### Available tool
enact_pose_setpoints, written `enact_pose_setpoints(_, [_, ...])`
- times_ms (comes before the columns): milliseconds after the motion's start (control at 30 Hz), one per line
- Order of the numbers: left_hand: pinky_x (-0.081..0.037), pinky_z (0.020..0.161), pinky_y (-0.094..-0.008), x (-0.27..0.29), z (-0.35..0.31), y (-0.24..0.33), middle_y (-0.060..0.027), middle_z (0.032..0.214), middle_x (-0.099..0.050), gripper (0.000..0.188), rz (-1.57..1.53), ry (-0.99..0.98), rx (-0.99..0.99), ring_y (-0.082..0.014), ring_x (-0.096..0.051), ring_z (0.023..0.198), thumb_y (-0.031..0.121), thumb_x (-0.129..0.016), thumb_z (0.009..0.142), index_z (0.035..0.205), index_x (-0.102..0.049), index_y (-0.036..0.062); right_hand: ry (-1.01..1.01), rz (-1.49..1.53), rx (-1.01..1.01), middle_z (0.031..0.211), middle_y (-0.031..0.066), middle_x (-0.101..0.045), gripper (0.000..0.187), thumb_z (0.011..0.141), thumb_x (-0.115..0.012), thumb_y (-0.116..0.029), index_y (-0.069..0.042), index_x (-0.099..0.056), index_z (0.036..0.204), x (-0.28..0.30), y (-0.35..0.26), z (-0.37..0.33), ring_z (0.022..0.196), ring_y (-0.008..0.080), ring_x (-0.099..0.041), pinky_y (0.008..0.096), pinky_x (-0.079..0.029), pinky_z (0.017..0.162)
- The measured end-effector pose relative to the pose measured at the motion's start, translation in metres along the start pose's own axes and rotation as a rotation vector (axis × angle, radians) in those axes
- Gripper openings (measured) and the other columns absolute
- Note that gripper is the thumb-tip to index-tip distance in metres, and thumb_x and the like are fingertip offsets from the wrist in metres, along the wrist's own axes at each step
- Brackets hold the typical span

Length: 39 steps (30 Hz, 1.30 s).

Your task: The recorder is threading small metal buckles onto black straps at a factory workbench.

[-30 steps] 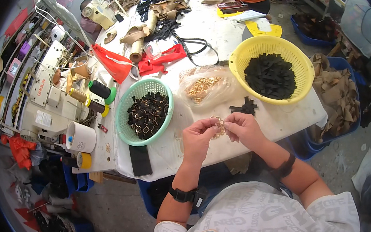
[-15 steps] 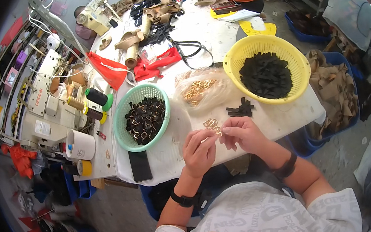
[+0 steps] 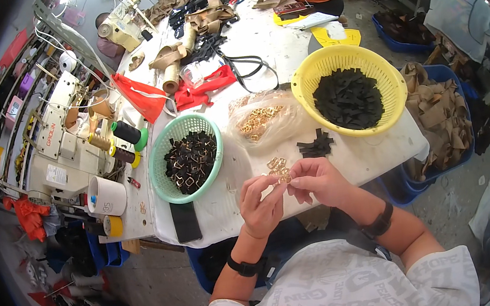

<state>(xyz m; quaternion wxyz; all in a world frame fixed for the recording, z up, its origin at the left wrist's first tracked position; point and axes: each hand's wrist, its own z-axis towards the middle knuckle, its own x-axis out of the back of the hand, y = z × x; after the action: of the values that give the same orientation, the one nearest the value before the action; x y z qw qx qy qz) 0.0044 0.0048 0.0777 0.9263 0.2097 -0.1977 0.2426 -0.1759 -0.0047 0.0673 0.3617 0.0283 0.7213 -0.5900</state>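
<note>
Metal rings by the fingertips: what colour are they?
Gold-coloured; the metal rings show best in the head view.

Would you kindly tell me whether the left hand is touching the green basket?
Apart: the head view plainly shows a gap of white tabletop between the left hand and the green basket.

Hands [image 3: 322, 184] together at gold rings [image 3: 277, 163]

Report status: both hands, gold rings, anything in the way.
Left hand and right hand close together; anything pinched too small to tell. Gold rings just beyond them. Black strips beyond right hand, seemingly out of the way.
</note>
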Motion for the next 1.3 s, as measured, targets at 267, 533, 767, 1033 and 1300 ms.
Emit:
enact_pose_setpoints(267, [-0.049,0.069,-0.0322,-0.002,-0.004,0.000,-0.0121,0.093,-0.061,0.027,-0.097,0.058,0.091,-0.0246,-0.060,0.080,-0.012,-0.068,0.071,0.093,-0.065,0.0032,0.039,0.032,0.045,0.075,0.0070,-0.064,0.005,0.088,-0.059,-0.006,0.000,-0.059,0.090,-0.004,-0.001,0.000,0.055,0.0100,-0.059,0.0203,-0.043,0.045])
enact_pose_setpoints(533, [-0.048,0.066,-0.0255,-0.001,-0.011,-0.006,-0.0084,0.088,-0.062,0.009,-0.809,-0.078,0.813,-0.0126,-0.059,0.075,-0.005,-0.059,0.083,0.091,-0.064,-0.0039,0.167,-0.058,0.025,0.072,0.0057,-0.064,0.007,0.087,-0.061,-0.007,-0.001,-0.061,0.084,-0.006,-0.003,0.001,0.054,0.0083,-0.058,0.0195,-0.042,0.043])
enact_pose_setpoints(767, [-0.048,0.065,-0.0230,-0.005,-0.010,-0.002,-0.0054,0.083,-0.063,0.007,-0.868,-0.060,0.998,-0.0097,-0.058,0.070,-0.002,-0.057,0.087,0.090,-0.064,-0.0043,0.253,-0.201,0.025,0.071,0.0052,-0.064,0.006,0.085,-0.062,-0.006,-0.001,-0.060,0.083,-0.017,-0.004,-0.001,0.055,0.0070,-0.059,0.0189,-0.042,0.043])
enact_pose_setpoints(1033, [-0.047,0.062,-0.0223,-0.013,-0.010,-0.002,-0.0040,0.076,-0.064,0.010,-0.775,0.003,1.069,-0.0091,-0.057,0.066,0.002,-0.057,0.089,0.089,-0.066,-0.0032,0.244,-0.240,0.056,0.070,0.0036,-0.062,0.009,0.085,-0.063,-0.008,0.000,-0.060,0.083,-0.023,0.005,0.000,0.058,0.0063,-0.057,0.0205,-0.045,0.049])
enact_pose_setpoints(1300, [-0.049,0.063,-0.0218,-0.004,-0.011,-0.018,-0.0060,0.081,-0.067,0.012,-0.607,-0.385,0.968,-0.0090,-0.060,0.071,0.003,-0.061,0.089,0.098,-0.066,-0.0036,0.217,-0.673,0.053,0.067,0.0021,-0.060,0.017,0.090,-0.059,-0.015,0.000,-0.063,0.083,0.004,0.023,0.004,0.056,0.0071,-0.052,0.0240,-0.042,0.051])
